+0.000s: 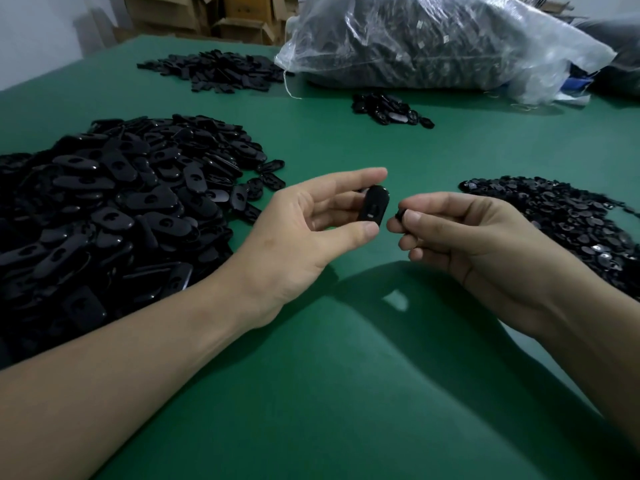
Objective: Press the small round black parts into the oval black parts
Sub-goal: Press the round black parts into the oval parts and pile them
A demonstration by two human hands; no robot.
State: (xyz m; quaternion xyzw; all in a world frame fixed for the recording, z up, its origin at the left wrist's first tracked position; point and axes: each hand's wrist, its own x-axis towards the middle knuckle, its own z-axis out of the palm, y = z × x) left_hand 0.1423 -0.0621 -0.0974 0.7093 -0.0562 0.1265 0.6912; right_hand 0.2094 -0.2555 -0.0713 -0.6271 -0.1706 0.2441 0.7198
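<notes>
table: green mat (346,393), bare right in front of me, both forearms reaching over it

left hand (311,216): thumb below and fingers on top, pinching one oval part (375,206) by its ends, held up off the mat with the recessed face turned toward the other hand

right hand (460,233): fingertips curled in and pinching one small round part (401,213), just beside the oval part but not touching it yet

how it handles: my guess is hard moulded plastic, super light, stiff, a bit glossy so probably slippery. It doesn't look fragile, but the round one is tiny and easy to drop

where to grab: I'd keep the oval by its edges so the hole stays free, and hold the round one by its rim so a thumb can push it home

count in hand: one oval, one round, two hands busy

oval pile (104,209): big heap on the left, near the left hand, way too many to count

round pile (561,220): flatter heap on the right, also uncountable

small pile (388,109): a little cluster further back, maybe finished pieces, can't tell

far pile (214,71): another spread of black bits, too small to say which kind

heaps total: four

plastic bag (433,43): one clear sack stuffed with dark parts at the back

boxes (242,15): cardboard stacked behind the table
</notes>
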